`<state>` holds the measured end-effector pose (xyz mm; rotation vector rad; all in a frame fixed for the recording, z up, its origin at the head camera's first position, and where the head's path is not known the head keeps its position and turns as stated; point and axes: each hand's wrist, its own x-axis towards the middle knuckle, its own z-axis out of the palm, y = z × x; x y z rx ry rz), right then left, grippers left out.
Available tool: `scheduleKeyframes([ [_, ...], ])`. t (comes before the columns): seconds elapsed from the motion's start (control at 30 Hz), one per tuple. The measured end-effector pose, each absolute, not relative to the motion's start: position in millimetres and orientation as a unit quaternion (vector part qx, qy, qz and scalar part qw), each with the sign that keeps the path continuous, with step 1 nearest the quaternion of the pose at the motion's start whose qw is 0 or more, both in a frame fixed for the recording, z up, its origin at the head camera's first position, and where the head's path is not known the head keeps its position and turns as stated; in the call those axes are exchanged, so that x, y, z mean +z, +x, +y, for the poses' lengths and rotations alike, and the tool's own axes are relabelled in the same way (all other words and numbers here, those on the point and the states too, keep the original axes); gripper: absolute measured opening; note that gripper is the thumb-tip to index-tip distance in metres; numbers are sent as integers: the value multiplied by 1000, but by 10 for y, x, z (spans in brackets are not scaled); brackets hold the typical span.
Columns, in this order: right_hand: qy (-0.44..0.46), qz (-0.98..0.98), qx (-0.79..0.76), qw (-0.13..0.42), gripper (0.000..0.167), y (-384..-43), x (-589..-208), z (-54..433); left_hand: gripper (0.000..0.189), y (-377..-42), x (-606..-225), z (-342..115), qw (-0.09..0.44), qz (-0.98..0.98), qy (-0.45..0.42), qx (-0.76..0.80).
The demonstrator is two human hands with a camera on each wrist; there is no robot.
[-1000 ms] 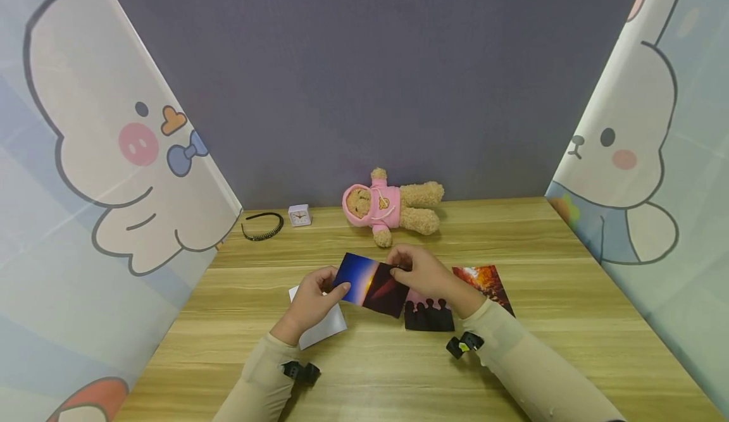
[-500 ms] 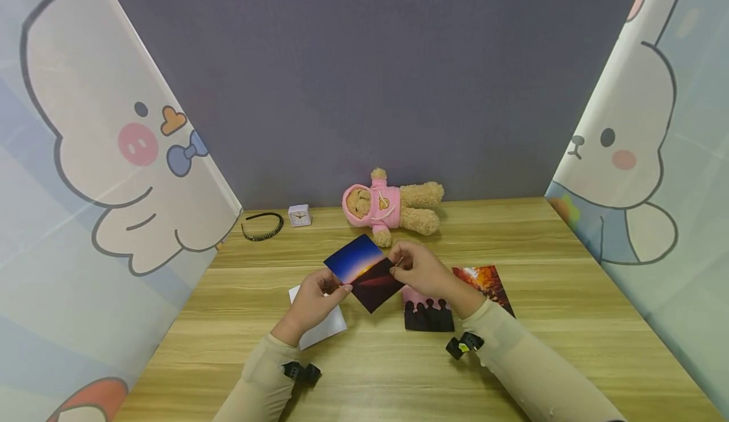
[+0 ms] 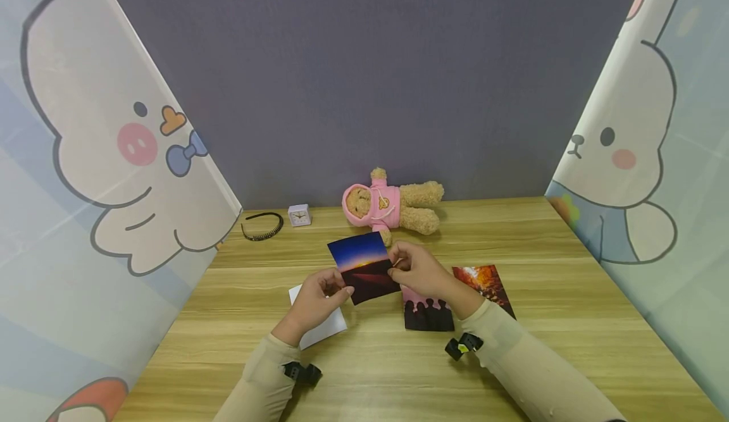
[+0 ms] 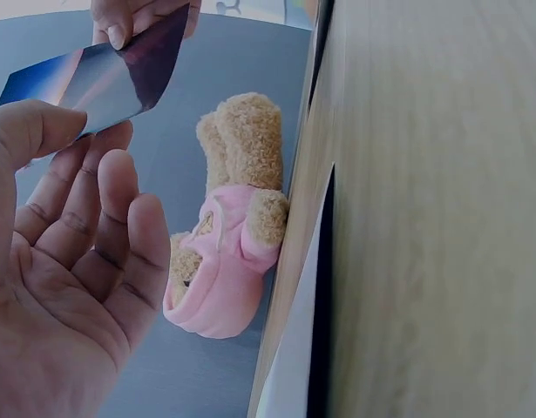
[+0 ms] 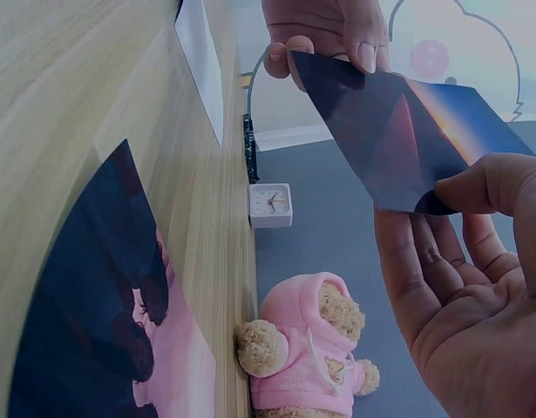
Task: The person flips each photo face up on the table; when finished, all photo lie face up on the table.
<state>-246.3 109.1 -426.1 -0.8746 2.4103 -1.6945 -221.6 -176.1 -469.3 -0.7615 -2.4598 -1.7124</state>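
Photo (image 3: 367,269) between thumb (image 4: 50,129) and fingers (image 4: 118,187); left hand (image 3: 316,298), right hand (image 3: 424,273) alike

A person's left arm (image 3: 253,378) and right arm (image 3: 529,359), both sleeved in long beige fabric, are angling inward toward each other. The bare left hand (image 3: 316,298) is pinching between its thumb (image 4: 41,131) and first fingers, its little finger (image 4: 150,231) curling loosely clear. The bare right hand (image 3: 427,274), a little higher in the head view, is facing it and pinching likewise, the two hands hovering near each other without touching.
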Motion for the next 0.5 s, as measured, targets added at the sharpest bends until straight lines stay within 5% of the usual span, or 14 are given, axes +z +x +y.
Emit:
scheduleKeyframes([
  [0.5, -285, 784, -550, 39, 17, -2468, -4260, 1089, 12, -2153, -4577, -1711, 45, -797, -234, -555],
])
